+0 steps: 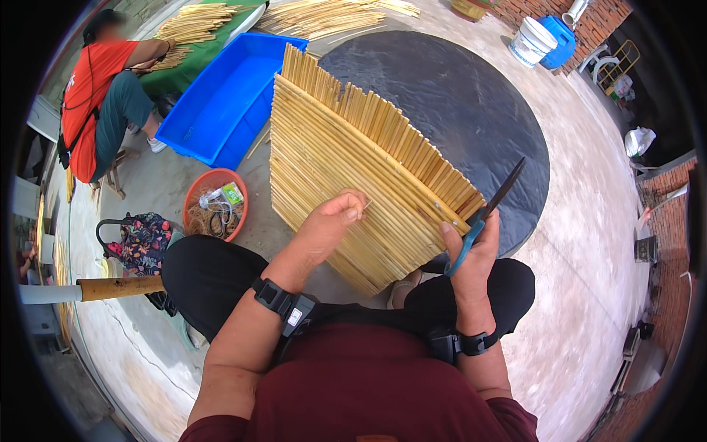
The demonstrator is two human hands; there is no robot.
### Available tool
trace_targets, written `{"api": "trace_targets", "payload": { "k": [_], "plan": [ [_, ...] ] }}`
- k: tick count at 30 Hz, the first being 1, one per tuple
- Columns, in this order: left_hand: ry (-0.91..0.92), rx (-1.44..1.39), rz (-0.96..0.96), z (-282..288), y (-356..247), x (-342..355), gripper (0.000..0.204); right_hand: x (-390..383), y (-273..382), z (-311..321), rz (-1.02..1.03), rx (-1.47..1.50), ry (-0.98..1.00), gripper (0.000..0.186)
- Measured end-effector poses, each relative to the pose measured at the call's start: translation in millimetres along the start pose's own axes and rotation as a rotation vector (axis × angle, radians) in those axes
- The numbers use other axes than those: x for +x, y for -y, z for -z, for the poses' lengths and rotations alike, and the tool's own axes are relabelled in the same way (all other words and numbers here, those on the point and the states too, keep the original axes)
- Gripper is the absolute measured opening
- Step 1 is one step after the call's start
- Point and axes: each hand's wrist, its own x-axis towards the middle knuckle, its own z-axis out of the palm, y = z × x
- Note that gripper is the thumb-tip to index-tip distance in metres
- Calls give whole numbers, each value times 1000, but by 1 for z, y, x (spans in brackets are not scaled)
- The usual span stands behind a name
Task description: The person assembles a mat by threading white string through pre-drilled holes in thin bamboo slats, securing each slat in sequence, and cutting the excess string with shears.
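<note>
A panel of straw-coloured reed stalks [324, 158], laid side by side, rests tilted across my lap. A thicker crosswise stalk runs along its far side, and uneven stalk ends stick out beyond it. My left hand [337, 221] is over the panel's face with thumb and forefinger pinched together; what they hold, if anything, is too small to name. At the panel's right corner my right hand [475, 247] is closed round the blue handles of a pair of scissors [503, 193], whose dark blades point up and away. The right thumb rests against the panel's edge.
A round black sheet [434, 81] lies beyond the panel. To the left are a blue tub [221, 103], an orange basin [221, 173] of fibres and a floral bag [143, 239]. A seated person [96, 96] handles stalks on green cloth at far left. Buckets [532, 43] stand far right.
</note>
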Motion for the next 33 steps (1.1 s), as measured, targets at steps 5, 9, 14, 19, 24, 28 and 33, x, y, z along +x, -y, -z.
{"api": "trace_targets", "payload": {
  "k": [5,9,14,19,24,28,33],
  "plan": [
    [143,-335,3,16,-9,-13,19,-1,-9,0,-22,98,33,44],
    [-131,-133,271,21,-13,-14,21,0,-5,1,-7,194,49,45],
    [-304,398,388,-13,-14,-19,18,-3,6,6,36,100,105,46],
    [-283,155,10,-14,15,-30,8,-7,7,9,-34,113,145,46],
    [-250,92,137,-18,25,-25,8,-10,2,21,-64,63,120,44],
    [-236,-77,229,-14,13,-22,9,-6,-6,24,-60,49,59,41],
    [-230,-73,206,-6,15,-17,10,5,-13,23,-23,77,65,36]
  ]
}}
